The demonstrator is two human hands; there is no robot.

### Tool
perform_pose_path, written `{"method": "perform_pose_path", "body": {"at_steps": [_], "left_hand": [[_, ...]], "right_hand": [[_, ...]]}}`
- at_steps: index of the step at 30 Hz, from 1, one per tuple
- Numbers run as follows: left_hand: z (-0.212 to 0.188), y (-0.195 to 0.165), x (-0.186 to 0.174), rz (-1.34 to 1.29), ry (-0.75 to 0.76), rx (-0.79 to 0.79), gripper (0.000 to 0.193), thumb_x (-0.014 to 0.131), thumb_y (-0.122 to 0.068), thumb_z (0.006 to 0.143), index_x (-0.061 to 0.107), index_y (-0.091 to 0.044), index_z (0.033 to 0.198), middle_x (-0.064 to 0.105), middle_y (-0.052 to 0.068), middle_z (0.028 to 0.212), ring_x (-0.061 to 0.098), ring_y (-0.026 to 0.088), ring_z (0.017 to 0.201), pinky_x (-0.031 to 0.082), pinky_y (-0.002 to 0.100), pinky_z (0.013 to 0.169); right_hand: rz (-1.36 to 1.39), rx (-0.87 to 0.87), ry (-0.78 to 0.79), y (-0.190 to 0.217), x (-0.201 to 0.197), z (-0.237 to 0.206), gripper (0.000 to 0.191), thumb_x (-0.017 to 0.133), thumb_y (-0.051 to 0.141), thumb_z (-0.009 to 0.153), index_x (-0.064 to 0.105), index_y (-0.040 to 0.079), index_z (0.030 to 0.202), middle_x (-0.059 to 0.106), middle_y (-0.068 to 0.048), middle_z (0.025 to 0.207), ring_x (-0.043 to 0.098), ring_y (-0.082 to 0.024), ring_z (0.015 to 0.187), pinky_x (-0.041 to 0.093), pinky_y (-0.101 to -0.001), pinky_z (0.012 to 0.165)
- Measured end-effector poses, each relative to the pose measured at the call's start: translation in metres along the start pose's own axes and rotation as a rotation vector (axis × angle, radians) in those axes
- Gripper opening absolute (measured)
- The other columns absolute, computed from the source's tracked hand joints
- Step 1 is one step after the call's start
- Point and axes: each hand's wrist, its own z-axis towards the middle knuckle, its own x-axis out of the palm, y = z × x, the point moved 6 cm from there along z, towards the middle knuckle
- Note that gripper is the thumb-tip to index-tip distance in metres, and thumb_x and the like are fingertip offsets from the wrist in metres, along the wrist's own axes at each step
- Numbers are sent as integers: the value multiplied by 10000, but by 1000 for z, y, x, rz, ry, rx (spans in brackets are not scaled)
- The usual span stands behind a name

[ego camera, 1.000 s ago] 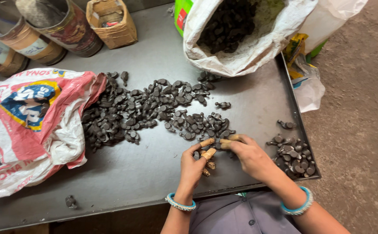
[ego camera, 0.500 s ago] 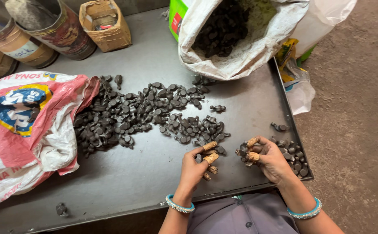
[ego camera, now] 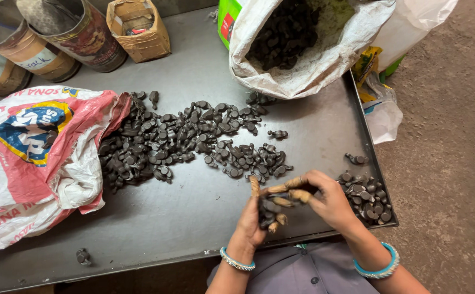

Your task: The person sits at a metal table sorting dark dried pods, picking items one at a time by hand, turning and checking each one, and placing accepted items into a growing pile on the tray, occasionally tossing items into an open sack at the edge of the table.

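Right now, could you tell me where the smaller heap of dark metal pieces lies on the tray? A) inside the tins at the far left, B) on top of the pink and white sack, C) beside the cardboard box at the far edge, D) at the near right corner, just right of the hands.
D: the smaller heap lies at the tray's near right corner, beside the right hand.

Single head view, looking steeply down from above the near edge of the grey metal table point(ego camera: 205, 218); far edge at twelve o'clock, the person's lap at six, bare floor point(ego camera: 444, 163) filling three o'clock, both hands close below the lens
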Motion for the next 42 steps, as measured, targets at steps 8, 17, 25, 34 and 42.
{"method": "perform_pose_path", "body": {"at_steps": [8, 17, 25, 34, 42], "left_hand": [[-30, -82, -12, 410, -196, 344, 331, 663, -208, 940, 733, 14, 1176, 758, 124, 825, 677, 138, 575, 492, 261, 414], [-31, -72, 2, 601, -212, 370, 382, 671, -112, 915, 729, 20, 1269, 741, 66, 833, 648, 92, 628, 504, 240, 504], [-14, -39, 5, 611, -125, 277, 347, 685, -119, 914, 742, 41, 1217, 735, 53, 827, 645, 77, 635, 521, 235, 526], [-11, -36, -1, 505, -121, 265, 313, 702, -152, 945, 758, 47, 1180, 763, 80, 902, 677, 86, 683, 534, 228, 560], [-19, -24, 22, 312, -41, 62, 494, 670, -452, 944, 744, -16, 1165, 789, 110, 933, 703, 170, 663, 535, 287, 454]], "right_hand": [[-346, -130, -162, -2, 11, 10, 309, 742, -35, 771, 679, 42, 1063, 748, -69, 995, 694, -211, 936, 563, -331, 828], [638, 203, -99, -61, -10, 4, 263, 710, -89, 853, 642, -65, 1106, 724, -135, 1003, 688, -173, 897, 588, -322, 772], [470, 160, -156, -50, -18, -13, 283, 708, -97, 839, 610, -44, 1099, 744, -139, 1038, 717, -171, 944, 617, -316, 824], [368, 110, -168, -38, -19, -18, 256, 716, -68, 870, 642, -47, 1114, 735, -134, 1032, 705, -150, 932, 612, -297, 818], [800, 309, 19, -48, 2, -13, 248, 644, 83, 964, 691, -61, 1160, 755, -136, 1030, 677, -177, 826, 556, -319, 694]]}}
